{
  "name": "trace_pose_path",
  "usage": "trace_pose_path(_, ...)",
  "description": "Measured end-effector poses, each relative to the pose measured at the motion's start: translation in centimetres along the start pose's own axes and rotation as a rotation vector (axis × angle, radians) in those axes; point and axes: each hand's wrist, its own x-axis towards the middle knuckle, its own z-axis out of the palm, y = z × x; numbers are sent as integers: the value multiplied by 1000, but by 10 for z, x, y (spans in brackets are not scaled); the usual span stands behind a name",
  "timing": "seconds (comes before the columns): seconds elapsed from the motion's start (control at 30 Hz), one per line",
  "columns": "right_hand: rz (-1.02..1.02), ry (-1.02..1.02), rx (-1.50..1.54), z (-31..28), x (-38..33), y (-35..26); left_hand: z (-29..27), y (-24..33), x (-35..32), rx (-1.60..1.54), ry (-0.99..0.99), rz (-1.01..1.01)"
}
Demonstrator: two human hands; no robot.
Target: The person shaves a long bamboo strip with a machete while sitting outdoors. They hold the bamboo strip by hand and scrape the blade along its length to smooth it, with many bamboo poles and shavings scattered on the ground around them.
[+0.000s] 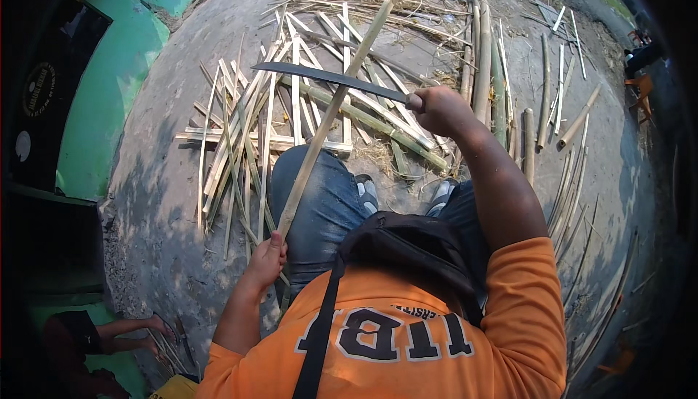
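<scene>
Clamped in the left hand [267, 257] is a bamboo strip [334, 112]; a dark long-bladed knife [327, 78], gripped by the right hand [440, 108], is laid across it.

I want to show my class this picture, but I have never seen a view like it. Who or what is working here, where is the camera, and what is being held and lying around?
No machine here: a person works with two bare hands. The one picture comes from a wide camera on that person's head, looking down, so straight edges bend near the rim and the orange shirt fills the bottom.

The left hand grips the near end of a long bamboo strip that slants up and away. The right hand holds the handle of a long dark knife, whose blade crosses the strip.

On the concrete ground ahead lie many split bamboo strips and some whole bamboo poles. Another person's hand shows at the lower left.
</scene>
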Motion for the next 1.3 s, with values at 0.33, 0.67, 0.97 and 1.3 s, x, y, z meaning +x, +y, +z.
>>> trace_pose_path(0.33, -149, -98, -61, -3, -12, -27, 4, -1, -3, 143, 86, 128)
trace_pose_path(0.67, 36, -24, 39, -12, -7, -23, -4, -13, 1, 323, 129, 154)
trace_pose_path(0.97, 135, -43, 19, -19, 0, -5, 0, 4, -11, 396, 192, 351)
trace_pose_path(1.3, 161, 68, 23, -14, -3, 7, 1, -4, -10, 462, 273, 382)
